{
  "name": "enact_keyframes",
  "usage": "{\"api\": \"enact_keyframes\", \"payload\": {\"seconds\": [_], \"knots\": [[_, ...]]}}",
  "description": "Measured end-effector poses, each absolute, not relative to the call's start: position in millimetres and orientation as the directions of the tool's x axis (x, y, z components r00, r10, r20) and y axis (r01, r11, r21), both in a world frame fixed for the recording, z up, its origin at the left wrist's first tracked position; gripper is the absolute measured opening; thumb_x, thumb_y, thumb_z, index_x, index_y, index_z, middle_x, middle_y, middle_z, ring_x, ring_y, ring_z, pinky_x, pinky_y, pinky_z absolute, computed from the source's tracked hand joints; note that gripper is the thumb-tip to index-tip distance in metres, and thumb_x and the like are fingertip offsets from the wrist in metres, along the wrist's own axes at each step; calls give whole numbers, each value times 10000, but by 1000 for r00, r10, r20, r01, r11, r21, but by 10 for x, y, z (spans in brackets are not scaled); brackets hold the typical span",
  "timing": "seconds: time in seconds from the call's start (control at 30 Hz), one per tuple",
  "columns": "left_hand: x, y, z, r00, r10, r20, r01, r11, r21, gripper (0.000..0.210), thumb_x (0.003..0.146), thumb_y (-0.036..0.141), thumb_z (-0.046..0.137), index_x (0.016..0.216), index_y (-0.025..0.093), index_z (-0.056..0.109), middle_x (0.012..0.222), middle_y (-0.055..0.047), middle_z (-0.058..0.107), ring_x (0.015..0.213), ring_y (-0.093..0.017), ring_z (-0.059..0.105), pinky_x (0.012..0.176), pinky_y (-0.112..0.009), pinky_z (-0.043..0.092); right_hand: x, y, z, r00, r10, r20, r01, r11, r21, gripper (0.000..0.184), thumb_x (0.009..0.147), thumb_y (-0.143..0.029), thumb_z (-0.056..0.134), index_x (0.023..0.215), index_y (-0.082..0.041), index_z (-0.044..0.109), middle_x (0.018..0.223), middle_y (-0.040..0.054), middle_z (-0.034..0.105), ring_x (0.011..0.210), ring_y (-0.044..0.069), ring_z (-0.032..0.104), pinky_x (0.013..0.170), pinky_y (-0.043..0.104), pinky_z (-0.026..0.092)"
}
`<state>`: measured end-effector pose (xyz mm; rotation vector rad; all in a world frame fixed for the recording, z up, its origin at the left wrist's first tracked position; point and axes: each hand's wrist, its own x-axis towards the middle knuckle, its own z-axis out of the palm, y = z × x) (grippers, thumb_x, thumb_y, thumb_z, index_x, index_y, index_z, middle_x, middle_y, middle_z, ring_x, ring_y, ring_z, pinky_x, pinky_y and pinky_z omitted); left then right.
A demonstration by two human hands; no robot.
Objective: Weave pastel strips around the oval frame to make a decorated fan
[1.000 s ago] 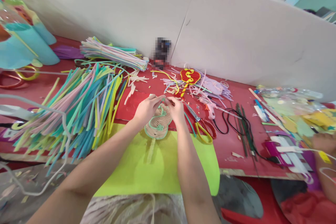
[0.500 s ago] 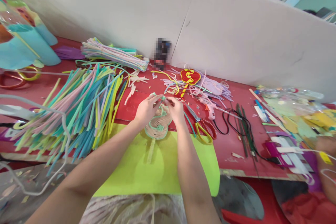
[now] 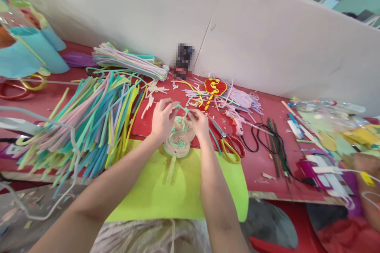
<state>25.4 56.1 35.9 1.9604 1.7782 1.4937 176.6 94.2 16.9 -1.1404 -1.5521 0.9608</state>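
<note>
A beige fan-shaped craft piece (image 3: 173,150) with a mint-green edge and green curls lies on a yellow-green sheet (image 3: 184,201), its pale twisted handle (image 3: 170,172) toward me. Above its far end is a mint-green pipe cleaner (image 3: 185,113), bent and looped. My left hand (image 3: 162,120) has its fingers curled at the left end of that pipe cleaner. Thumb and fingers of my right hand (image 3: 200,121) pinch it from the right. Both hands partly cover the far end of the craft piece.
Bundled pipe cleaners (image 3: 97,118) pile up on the left. Scissors (image 3: 230,146), a pink glue gun (image 3: 237,124) and a black cord (image 3: 258,136) lie on the right. A red and yellow fan (image 3: 215,87) is behind. Another person's arm (image 3: 368,178) shows at the far right.
My left hand has lifted and drawn slightly left, its fingers rising. More of the green pipe cleaner now shows between the hands. My right hand has barely moved.
</note>
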Motion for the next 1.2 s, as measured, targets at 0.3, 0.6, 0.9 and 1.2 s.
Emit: {"api": "enact_keyframes", "payload": {"seconds": [0.3, 0.6, 0.9, 1.2], "knots": [[207, 712, 187, -50, 886, 462, 586, -349, 732, 169, 795, 237, 534, 898, 202, 663, 869, -29, 656, 830, -147, 590, 811, -295, 451, 1761, 886, 271, -137, 958, 253, 197, 276, -941, 252, 779, -373, 555, 923, -196, 661, 927, 48, 682, 857, 173, 630, 812, 311, 492], [265, 702, 162, -154, 924, 351, 465, -245, 851, 175, 771, 253, 527, 861, 176, 657, 845, -27, 678, 777, -131, 604, 759, -255, 463, 1739, 834, 347, -101, 972, 212, 125, 224, -967, 322, 770, -447, 555, 931, -184, 649, 940, 60, 681, 886, 174, 631, 818, 307, 496], [288, 693, 163, -61, 957, 283, 353, -245, 903, 239, 809, 298, 486, 955, 171, 626, 850, -31, 676, 736, -123, 606, 720, -233, 463, 1722, 858, 305, -161, 955, 249, 113, 268, -957, 267, 762, -392, 572, 939, -203, 636, 950, 40, 677, 881, 161, 630, 818, 297, 502], [281, 651, 232, -32, 948, 316, 414, -275, 868, 287, 834, 295, 445, 1016, 208, 648, 919, -33, 684, 803, -136, 616, 765, -238, 456, 1726, 851, 325, -71, 957, 282, 137, 289, -948, 296, 733, -390, 603, 958, -202, 561, 815, 26, 669, 760, 150, 632, 724, 282, 501]]}}
